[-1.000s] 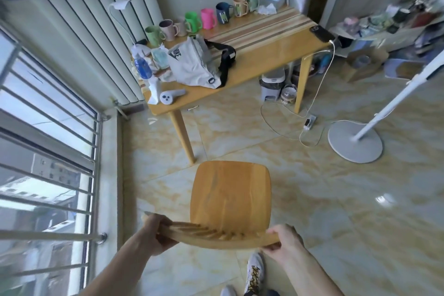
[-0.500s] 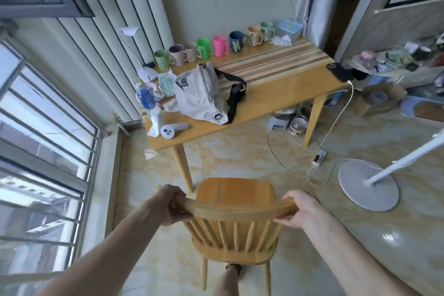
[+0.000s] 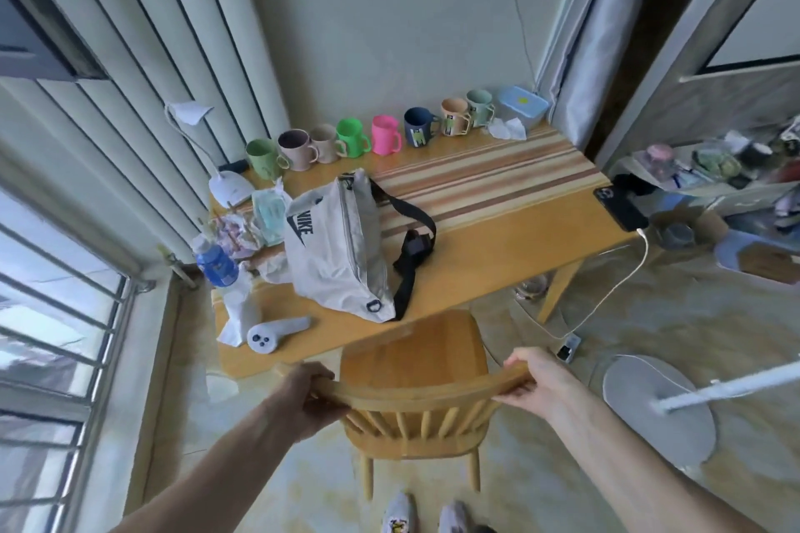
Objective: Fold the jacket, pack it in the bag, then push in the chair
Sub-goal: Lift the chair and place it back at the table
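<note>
Wooden chair (image 3: 411, 364), front edge tucked beneath the table (image 3: 498, 238) rim, top rail gripped by left hand (image 3: 309, 396) and right hand (image 3: 537, 381); zipped white bag (image 3: 342, 255) lies above; eight mugs (image 3: 385, 134) line the wall.

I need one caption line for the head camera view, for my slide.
Both hands, left hand and right hand, grip the wooden chair backrest at the table holding the white waist bag.
</note>
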Available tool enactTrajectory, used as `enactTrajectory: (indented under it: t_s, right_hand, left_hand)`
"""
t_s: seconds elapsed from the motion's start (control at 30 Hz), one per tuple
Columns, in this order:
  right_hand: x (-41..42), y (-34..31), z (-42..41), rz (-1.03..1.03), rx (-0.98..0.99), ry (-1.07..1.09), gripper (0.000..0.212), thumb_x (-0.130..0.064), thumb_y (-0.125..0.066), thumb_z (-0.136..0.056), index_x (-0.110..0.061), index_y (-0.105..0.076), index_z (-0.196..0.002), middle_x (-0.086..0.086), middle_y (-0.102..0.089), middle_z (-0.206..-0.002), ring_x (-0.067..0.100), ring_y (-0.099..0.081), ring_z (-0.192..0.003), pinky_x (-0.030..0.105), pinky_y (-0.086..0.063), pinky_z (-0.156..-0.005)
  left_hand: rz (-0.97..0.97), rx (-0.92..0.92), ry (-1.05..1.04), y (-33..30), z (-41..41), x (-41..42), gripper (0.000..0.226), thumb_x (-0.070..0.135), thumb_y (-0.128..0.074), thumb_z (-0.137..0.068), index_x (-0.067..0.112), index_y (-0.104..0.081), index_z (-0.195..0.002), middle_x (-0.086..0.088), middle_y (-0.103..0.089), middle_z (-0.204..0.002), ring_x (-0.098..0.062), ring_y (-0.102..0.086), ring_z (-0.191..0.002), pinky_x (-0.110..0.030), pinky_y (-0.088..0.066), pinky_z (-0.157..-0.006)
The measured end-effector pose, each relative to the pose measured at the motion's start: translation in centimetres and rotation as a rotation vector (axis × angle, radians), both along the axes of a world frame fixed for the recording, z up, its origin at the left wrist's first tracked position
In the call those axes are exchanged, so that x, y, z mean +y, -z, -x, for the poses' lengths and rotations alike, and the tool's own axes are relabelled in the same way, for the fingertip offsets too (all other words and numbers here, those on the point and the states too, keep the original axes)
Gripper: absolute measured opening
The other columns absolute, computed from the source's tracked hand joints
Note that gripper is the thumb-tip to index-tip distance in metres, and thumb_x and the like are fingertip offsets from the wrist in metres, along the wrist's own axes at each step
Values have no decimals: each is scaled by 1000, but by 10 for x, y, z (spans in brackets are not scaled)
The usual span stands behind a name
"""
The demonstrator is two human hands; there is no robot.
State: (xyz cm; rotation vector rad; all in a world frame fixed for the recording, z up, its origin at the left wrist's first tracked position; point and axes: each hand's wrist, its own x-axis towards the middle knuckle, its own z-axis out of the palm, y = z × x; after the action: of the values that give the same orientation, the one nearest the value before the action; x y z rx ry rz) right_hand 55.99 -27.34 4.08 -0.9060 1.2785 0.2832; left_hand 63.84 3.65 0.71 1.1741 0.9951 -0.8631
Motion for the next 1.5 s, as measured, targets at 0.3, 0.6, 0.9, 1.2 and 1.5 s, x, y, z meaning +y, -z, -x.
enactTrajectory:
  t_s: [0.3, 0.6, 0.9, 1.2, 1.5]
  right_hand:
    - [-81, 58, -113, 52, -76, -64, 17, 12, -50, -88, -5, -48, -89, 21, -52, -91, 43, -61, -105, 56, -53, -89]
    - [-136, 102, -163, -51, -35, -49, 23, 16, -47, -88, -6, -48, -92, 28, -55, -100, 45, -64, -106, 58, -47, -105]
    - [-149, 110, -167, 259, 90, -229, 25, 4, -66, -85, 0, -53, -107, 19, -62, -102, 31, -62, -81, 48, -55, -80]
    - [-136, 115, -145, 1252, -325, -1662, 54, -74, -28, -91, -37, -66, -100, -18, -65, -100, 9, -58, -102, 53, -20, -116]
    - [-130, 99, -144, 1237, -398, -1907, 97, -80, 14, -77, -32, -66, -106, -11, -68, -110, 14, -58, -107, 40, -25, -108]
  left_hand:
    - [167, -53, -356, 42, -43, -81, 7, -2, -49, -91, -4, -55, -90, -22, -60, -85, -35, -60, -80, -45, -61, -73]
    - [166, -6, -448, 75, -75, -129, 30, -6, -52, -80, -6, -58, -109, -21, -64, -96, -31, -62, -87, -39, -55, -85]
    - [-397, 31, -167, 77, -76, -130, 42, 21, -83, -79, -5, -66, -107, -16, -71, -87, -31, -72, -79, -41, -63, -79]
    - [-1078, -403, 1028, 93, -61, -116, 75, 71, -9, -93, 30, -66, -117, 2, -64, -115, -29, -51, -117, -37, -40, -87]
    - [-1132, -568, 1309, 95, -56, -111, 74, 50, 4, -85, 31, -61, -115, -1, -71, -107, -34, -54, -105, -43, -38, -85]
